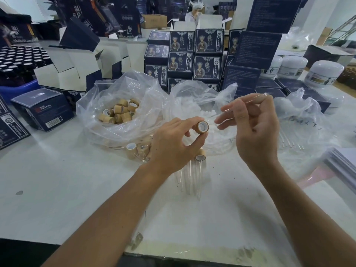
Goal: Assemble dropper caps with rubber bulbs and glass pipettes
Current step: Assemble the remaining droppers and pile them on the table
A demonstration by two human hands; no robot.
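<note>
Left hand [173,145] pinches a bamboo-coloured dropper cap [202,127] between thumb and forefinger, above the surface [57,180]; the cap's open end, with white lining, faces the camera and slightly right.

Right hand [254,128] is raised just right of the cap, not touching it. Its fingers are curled round a clear glass pipette [248,102] — the glass runs from near the fingertip at upper right down and left toward the cap. The tip is faint and blurred; cannot tell exactly where it ends.

On the surface below the left hand: several finished droppers [199,164] lying together, caps away from the camera, glass tubes toward it.

Behind the left hand, an open clear plastic bag [107,97] holds loose caps [120,111]. Next bag to the right [194,93] holds white rubber bulbs [207,113]. A third bag [300,105] at far right — thin glass tubes [289,139] lie by it.

Background: stacked dark blue printed cartons [194,53], open white-lined boxes [77,68], white jars [325,72], and a tray of dark bottles [21,58] at far left.
</note>
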